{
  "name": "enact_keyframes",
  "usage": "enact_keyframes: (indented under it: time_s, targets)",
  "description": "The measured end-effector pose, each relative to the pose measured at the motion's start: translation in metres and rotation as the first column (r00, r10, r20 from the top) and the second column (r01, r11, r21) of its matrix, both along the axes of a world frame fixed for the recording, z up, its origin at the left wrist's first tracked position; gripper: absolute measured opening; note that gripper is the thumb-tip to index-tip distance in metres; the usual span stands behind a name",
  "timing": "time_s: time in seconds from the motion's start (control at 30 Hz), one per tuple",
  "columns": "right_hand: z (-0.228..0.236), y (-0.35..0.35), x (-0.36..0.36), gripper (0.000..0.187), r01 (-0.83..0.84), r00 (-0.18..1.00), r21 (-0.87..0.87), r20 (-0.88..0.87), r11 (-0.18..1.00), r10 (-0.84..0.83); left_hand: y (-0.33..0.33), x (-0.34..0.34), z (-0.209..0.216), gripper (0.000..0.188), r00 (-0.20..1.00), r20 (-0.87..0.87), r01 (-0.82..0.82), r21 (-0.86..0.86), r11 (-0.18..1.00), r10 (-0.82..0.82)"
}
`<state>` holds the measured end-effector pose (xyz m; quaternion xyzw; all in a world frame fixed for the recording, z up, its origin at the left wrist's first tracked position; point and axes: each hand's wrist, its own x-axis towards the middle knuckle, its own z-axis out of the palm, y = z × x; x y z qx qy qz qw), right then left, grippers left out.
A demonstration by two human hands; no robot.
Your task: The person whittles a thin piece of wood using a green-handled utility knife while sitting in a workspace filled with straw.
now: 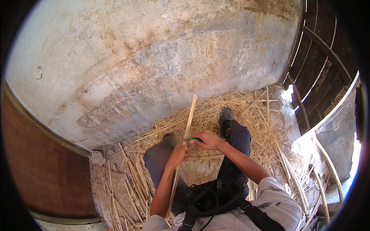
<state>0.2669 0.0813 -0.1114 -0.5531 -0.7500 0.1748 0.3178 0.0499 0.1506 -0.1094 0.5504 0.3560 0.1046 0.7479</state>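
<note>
A long, pale split-bamboo strip [190,115] slants up between my knees, its far end pointing toward the wall and its lower part running down along my left forearm. My left hand [178,155] is closed around it near the middle. In my right hand [209,140] is a green-handled knife [195,139], gripped just to the right of the strip. The short blade lies across the strip right above my left fingers, and its edge is too small to make out. Both hands are close together over the gap between my legs.
Curly shavings [254,115] cover the floor around my shoes. Several loose strips [133,181] lie at my left, and longer poles [296,181] at my right. A stained wall [185,61] rises ahead, with a brown panel [46,165] at left and dark slats [320,65] at right.
</note>
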Motion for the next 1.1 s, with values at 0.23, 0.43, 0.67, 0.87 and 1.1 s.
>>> enact_keyframes:
  time_s: [0.23,0.43,0.67,0.87,1.1]
  targets:
    - [0.003,-0.003,-0.005,0.037,0.106,0.994,0.036,0.026,0.994,-0.107,-0.003,0.001,0.004,0.017,0.999,-0.004,-0.036,0.09,0.995,0.037]
    - [0.012,0.0,0.001,0.039,0.271,0.963,0.066,-0.015,0.96,-0.27,-0.001,-0.003,-0.003,0.015,0.999,0.035,0.009,0.075,0.997,-0.011]
    - [0.01,0.018,0.03,0.04,0.574,0.818,0.072,-0.086,0.816,-0.568,-0.007,-0.008,-0.003,0.013,0.978,-0.013,0.21,0.104,0.972,-0.21]
    - [0.012,0.024,0.058,0.037,0.746,0.664,0.121,-0.222,0.655,-0.714,-0.015,-0.007,0.012,0.012,0.93,-0.068,0.369,0.181,0.912,-0.362]
    - [0.015,0.025,0.05,0.039,0.68,0.703,0.057,-0.335,0.731,-0.628,-0.01,-0.013,-0.005,0.018,0.939,-0.061,0.345,0.171,0.923,-0.339]
